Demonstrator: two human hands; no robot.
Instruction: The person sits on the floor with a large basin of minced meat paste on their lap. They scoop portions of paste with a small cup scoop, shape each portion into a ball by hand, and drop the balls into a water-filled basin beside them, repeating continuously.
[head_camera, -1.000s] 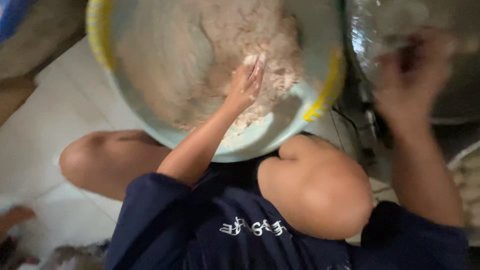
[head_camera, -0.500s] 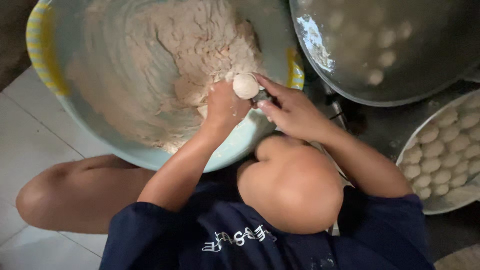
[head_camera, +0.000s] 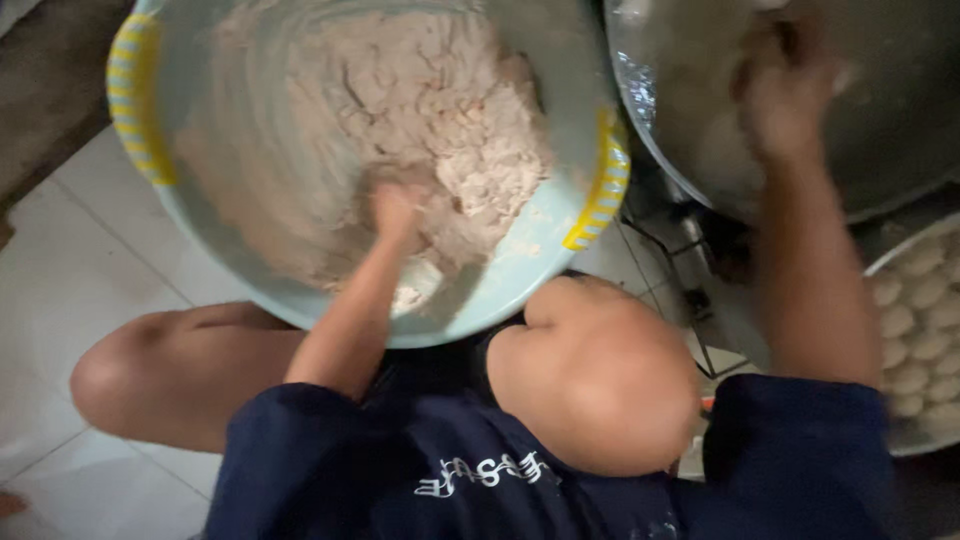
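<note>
Hands at the dough basin and the metal pan

The left hand digs, fingers curled, into pale dough inside the light-blue basin; the right hand, blurred, hovers over the metal pan, grip unclear.

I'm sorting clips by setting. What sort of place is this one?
Probably a home or small-shop food-preparation spot on a tiled floor. The left hand digs into pale dough in a big plastic basin, the right hand reaches into a metal bowl, and a tray of formed balls sits alongside.
</note>
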